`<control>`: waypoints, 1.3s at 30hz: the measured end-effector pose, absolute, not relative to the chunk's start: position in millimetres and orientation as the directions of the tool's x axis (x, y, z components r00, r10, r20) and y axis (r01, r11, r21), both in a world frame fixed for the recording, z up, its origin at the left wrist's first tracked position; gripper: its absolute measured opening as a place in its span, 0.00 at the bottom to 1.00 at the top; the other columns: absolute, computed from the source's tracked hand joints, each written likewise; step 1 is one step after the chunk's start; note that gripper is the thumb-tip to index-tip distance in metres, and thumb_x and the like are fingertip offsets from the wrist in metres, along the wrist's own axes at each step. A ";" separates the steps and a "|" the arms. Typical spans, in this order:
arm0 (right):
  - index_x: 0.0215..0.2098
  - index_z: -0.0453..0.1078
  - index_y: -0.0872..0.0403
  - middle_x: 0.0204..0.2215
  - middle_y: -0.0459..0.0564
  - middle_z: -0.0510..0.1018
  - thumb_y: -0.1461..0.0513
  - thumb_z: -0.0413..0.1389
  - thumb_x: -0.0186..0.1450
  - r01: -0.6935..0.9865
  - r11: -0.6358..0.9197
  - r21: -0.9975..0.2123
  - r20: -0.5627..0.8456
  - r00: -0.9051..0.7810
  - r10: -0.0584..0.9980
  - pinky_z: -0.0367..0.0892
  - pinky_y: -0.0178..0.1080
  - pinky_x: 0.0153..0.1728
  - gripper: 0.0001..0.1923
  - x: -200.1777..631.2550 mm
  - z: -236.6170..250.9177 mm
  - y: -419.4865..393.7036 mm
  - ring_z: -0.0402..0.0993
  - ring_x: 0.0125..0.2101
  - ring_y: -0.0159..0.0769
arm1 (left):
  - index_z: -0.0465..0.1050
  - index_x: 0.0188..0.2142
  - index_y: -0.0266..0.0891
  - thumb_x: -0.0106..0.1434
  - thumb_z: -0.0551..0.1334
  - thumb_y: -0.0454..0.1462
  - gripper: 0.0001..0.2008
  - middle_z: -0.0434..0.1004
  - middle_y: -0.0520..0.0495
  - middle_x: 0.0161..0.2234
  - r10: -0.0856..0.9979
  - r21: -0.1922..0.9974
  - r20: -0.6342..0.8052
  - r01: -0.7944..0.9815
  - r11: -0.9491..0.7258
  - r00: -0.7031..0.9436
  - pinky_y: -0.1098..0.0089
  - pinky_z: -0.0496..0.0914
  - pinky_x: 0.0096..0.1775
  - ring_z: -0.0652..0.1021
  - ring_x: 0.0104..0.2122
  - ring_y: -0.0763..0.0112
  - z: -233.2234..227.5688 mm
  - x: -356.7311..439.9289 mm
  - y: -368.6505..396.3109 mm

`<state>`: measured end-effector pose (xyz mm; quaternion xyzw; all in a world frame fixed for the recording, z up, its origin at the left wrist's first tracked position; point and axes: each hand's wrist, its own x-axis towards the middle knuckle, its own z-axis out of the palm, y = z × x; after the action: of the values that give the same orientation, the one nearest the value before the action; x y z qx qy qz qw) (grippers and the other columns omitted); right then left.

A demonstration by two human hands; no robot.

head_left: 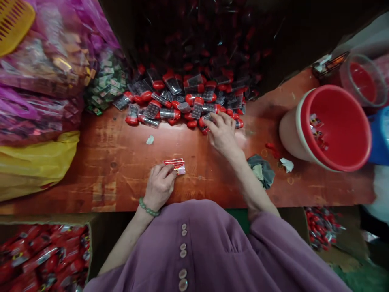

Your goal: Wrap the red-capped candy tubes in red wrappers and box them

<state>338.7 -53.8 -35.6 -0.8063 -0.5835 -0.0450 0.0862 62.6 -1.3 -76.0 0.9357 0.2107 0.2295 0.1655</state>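
My left hand (161,182), with a green bead bracelet on its wrist, rests near the table's front edge. Its fingers are closed on a small red printed packet (180,166) that lies on the wood and is partly hidden by them. At the front of a heap of small clear plastic bottles with red caps (182,107), my right hand (224,136) has its fingers curled around one red-capped bottle (201,122). Dark dots show through the clear walls of several bottles. The heap runs back into the dark mouth of a large box.
Pink and yellow bags (36,166) of small packets line the left, beside green packets (109,81). A red-lined bucket (340,134) stands right, near a grey cloth (263,170) and paper scraps (286,164). Below the table sit boxes of red packets (45,255) and red pieces (322,229).
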 end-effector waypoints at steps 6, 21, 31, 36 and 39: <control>0.54 0.70 0.49 0.58 0.56 0.71 0.62 0.50 0.71 0.960 -0.280 -0.025 0.155 0.280 0.947 0.56 0.61 0.56 0.14 362.6 -52.0 -38.2 0.58 0.61 0.53 | 0.79 0.38 0.40 0.70 0.58 0.38 0.10 0.80 0.45 0.34 0.495 0.531 0.276 0.298 -0.793 0.824 0.66 0.73 0.37 0.74 0.33 0.66 -74.8 62.9 1.7; 0.45 0.71 0.51 0.37 0.49 0.77 0.47 0.47 0.72 0.550 -0.186 -0.814 0.141 0.499 0.855 0.70 0.43 0.43 0.20 314.0 -70.9 -72.7 0.73 0.37 0.36 | 0.79 0.31 0.40 0.67 0.61 0.38 0.10 0.80 0.47 0.30 0.672 0.719 0.229 0.343 -0.605 0.705 0.66 0.71 0.38 0.77 0.32 0.67 -73.8 70.6 7.7; 0.44 0.72 0.51 0.23 0.37 0.72 0.47 0.66 0.59 -0.516 -0.169 -0.840 -0.359 0.295 0.886 0.56 0.27 0.15 0.22 248.8 -59.8 -105.6 0.60 0.15 0.20 | 0.80 0.33 0.41 0.62 0.69 0.37 0.03 0.82 0.51 0.31 0.686 0.746 0.444 0.187 -0.639 0.576 0.69 0.71 0.37 0.78 0.30 0.73 -73.5 59.6 13.1; 0.44 0.72 0.55 0.25 0.40 0.74 0.54 0.66 0.61 -0.523 -0.267 -0.810 -0.342 0.051 0.938 0.49 0.26 0.12 0.17 242.0 -45.4 -108.4 0.55 0.14 0.17 | 0.80 0.34 0.41 0.61 0.69 0.35 0.01 0.82 0.51 0.31 0.665 0.780 0.471 0.078 -0.620 0.579 0.69 0.72 0.38 0.79 0.31 0.73 -72.3 53.9 8.0; 0.50 0.69 0.55 0.22 0.37 0.71 0.57 0.65 0.62 -0.520 -0.330 -0.788 -0.353 -0.059 0.934 0.46 0.25 0.11 0.21 242.1 -41.3 -109.2 0.51 0.13 0.17 | 0.79 0.35 0.41 0.62 0.68 0.35 0.02 0.83 0.50 0.32 0.617 0.741 0.522 0.045 -0.670 0.589 0.69 0.73 0.38 0.79 0.32 0.73 -74.0 50.6 6.4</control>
<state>242.1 -109.2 -41.3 -0.4377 -0.2364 0.6880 0.5283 50.6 6.4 -74.0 0.8187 0.2022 0.4059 0.3524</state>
